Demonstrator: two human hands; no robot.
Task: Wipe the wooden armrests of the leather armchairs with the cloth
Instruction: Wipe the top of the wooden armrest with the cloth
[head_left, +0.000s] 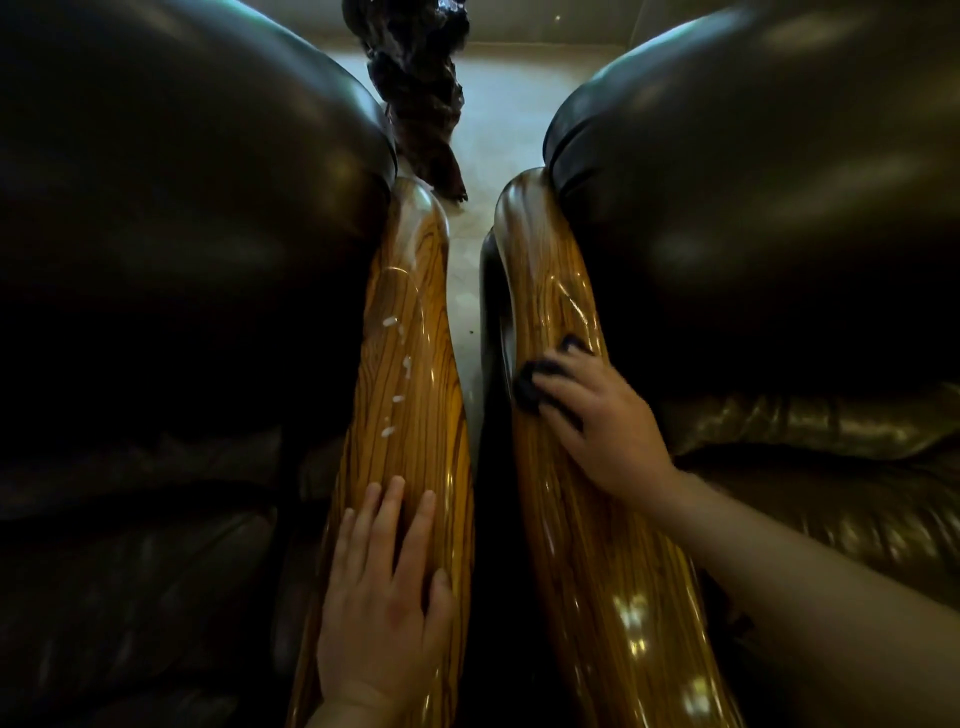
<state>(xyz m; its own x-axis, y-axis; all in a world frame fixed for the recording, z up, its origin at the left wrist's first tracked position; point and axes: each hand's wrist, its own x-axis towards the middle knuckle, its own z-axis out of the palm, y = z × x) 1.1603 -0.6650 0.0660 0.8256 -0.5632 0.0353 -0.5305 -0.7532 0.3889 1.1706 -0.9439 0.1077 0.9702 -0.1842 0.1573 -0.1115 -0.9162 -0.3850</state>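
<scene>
Two glossy striped wooden armrests run side by side away from me. On the left armrest (410, 332) my left hand (382, 597) lies flat with its fingers spread, holding nothing. Small white specks dot that armrest further up. On the right armrest (550, 291) my right hand (597, 415) presses a dark cloth (540, 376) against the wood; most of the cloth is hidden under the fingers. Each armrest belongs to a dark leather armchair, the left armchair (182, 234) and the right armchair (753, 208).
A narrow gap of pale floor (467, 291) runs between the two armrests. A dark gnarled carved object (415, 98) stands at the far end of the gap. Bulging leather cushions press close to both armrests.
</scene>
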